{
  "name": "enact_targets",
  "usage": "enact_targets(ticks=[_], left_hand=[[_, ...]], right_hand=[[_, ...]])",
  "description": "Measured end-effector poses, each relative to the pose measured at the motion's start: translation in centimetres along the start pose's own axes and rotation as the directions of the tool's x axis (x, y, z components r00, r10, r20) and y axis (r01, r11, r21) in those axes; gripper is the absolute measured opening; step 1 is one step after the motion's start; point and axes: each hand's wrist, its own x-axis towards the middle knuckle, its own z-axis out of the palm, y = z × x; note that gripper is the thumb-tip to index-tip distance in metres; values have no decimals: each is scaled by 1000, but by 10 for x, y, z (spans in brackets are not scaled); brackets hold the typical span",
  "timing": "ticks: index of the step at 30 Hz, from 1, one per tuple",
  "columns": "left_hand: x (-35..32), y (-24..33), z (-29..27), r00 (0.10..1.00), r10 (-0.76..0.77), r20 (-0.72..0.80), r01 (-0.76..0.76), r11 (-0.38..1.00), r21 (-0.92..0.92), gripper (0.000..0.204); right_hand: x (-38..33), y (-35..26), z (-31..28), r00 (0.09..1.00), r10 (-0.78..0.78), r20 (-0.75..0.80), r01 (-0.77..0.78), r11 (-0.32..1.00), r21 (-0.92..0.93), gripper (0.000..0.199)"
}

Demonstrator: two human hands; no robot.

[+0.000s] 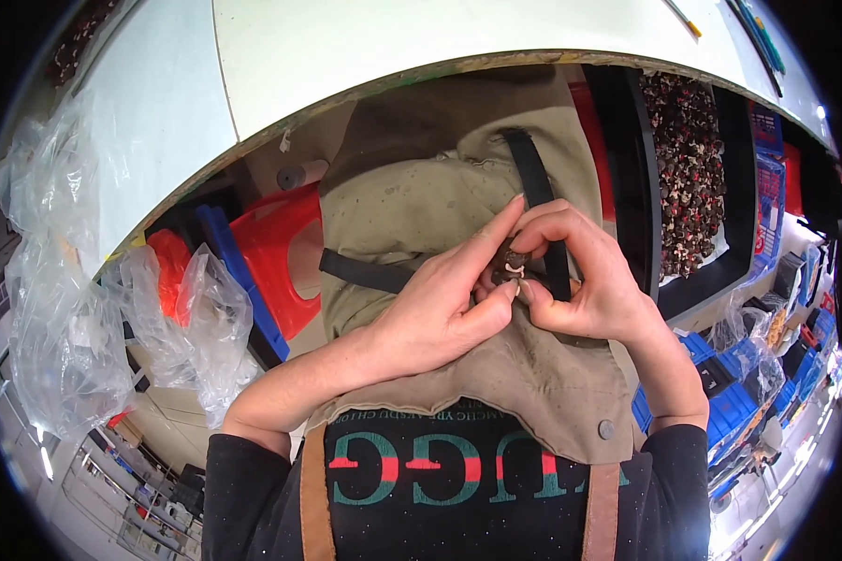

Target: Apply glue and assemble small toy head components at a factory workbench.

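Observation:
A small dark brown figurine (510, 259) with a whitish patch sits between my two hands, above my lap. My left hand (444, 299) holds it from the left, with the thumb close to its lower end and the fingers reaching up behind it. From the other side, my right hand (585, 271) pinches it, index finger curled over the top and thumb tip near the left thumb. The fingers cover much of the figurine, so its full shape is hidden. Beneath both hands lies a khaki apron (412, 210) with black straps.
A white table (365, 37) curves across the far side. To the right, a black tray (650, 187) holds many small brown, white and red pieces (690, 168). Blue crates (725, 397) stand farther right. Clear plastic bags (65, 346) hang at left, near a red stool (281, 257).

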Motion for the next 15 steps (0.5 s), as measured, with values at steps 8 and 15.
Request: enact_targets(ticks=[8,15], left_hand=[[9,10,-6,985,-126,115,125,992,18,65],[8,15,-3,984,-119,135,97,983,158,67]], right_hand=[[-19,16,12,994,82,-68,-69,982,174,37],[-30,21,24,979,49,-198,2,968,250,39]])
